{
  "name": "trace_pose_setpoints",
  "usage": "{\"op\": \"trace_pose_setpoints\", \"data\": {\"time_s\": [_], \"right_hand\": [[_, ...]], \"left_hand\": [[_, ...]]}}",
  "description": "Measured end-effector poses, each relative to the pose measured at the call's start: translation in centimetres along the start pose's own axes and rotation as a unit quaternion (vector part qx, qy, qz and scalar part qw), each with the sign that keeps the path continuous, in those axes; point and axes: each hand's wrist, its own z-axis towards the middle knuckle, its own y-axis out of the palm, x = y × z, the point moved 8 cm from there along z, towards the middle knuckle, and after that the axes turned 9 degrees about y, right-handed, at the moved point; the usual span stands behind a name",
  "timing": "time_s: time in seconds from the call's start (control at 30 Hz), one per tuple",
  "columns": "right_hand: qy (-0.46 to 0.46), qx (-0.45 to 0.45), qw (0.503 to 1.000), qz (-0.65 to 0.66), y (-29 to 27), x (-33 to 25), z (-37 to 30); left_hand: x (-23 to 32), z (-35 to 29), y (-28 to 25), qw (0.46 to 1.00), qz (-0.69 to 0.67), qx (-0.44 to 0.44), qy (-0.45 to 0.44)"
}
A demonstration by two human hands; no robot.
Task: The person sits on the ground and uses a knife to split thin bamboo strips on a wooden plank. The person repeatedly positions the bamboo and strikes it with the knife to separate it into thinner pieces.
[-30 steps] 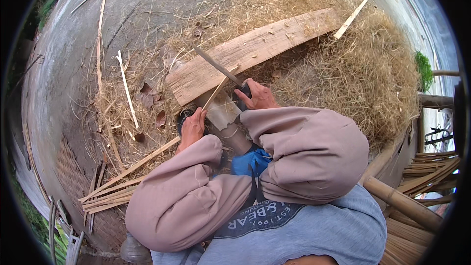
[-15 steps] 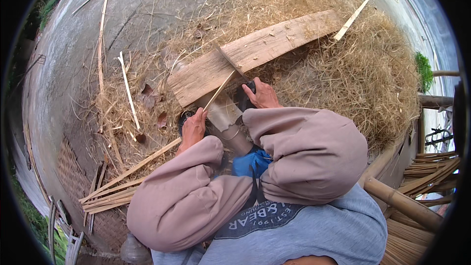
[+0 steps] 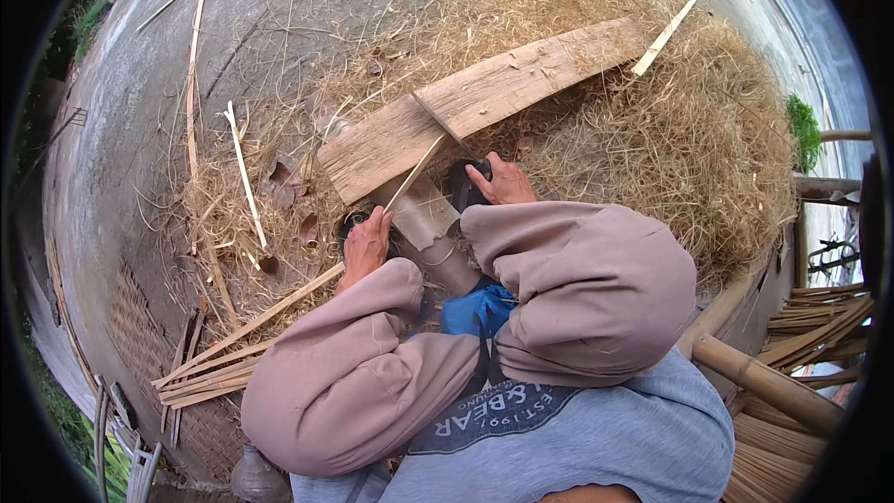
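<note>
My right hand is closed round the dark handle of a knife. The knife's long, thin blade slants up and left across a flat wooden board. In my left hand a pale, narrow wooden strip is pinched between the fingers. Its upper end meets the blade near the board's lower edge. Below my left hand, another length of strip runs down left to a small bundle of strips; my hand hides whether it joins the held one.
Curly wood shavings heap around the board and to its right. Loose pale strips lie at left and upper right. A light brown support stands under the board, between my knees. A bamboo pole sits at lower right.
The knife blade has shifted very slightly down and right against the board. My left hand and the strip stay nearly where they were.
</note>
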Motion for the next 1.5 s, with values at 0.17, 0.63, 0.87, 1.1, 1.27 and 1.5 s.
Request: {"op": "trace_pose_setpoints", "data": {"time_s": [0.17,0.63,0.87,1.1,1.27,1.5], "right_hand": [[0.108,-0.251,0.890,0.364,1.6,0.6,-0.2],[-0.012,-0.071,0.995,0.068,-1.1,-0.3,-0.5],[-0.162,0.006,0.980,0.113,-4.4,-6.2,-2.4],[-0.089,-0.034,0.995,0.005,-0.6,-2.9,0.3],[-0.127,-0.028,0.983,0.129,-2.7,-4.8,-0.2],[-0.076,0.000,0.996,-0.036,-0.3,-2.3,0.3]], "left_hand": [[-1.4,-1.7,2.0,0.929,-0.303,-0.125,-0.174],[-3.9,-0.1,-0.9,0.838,-0.381,-0.282,-0.271],[-3.9,1.3,-1.7,0.839,-0.339,-0.328,-0.272],[-5.5,0.6,-1.2,0.841,-0.324,-0.322,-0.289],[-6.0,1.0,-1.3,0.843,-0.319,-0.318,-0.295],[-3.5,0.8,-0.9,0.839,-0.363,-0.300,-0.272]]}}
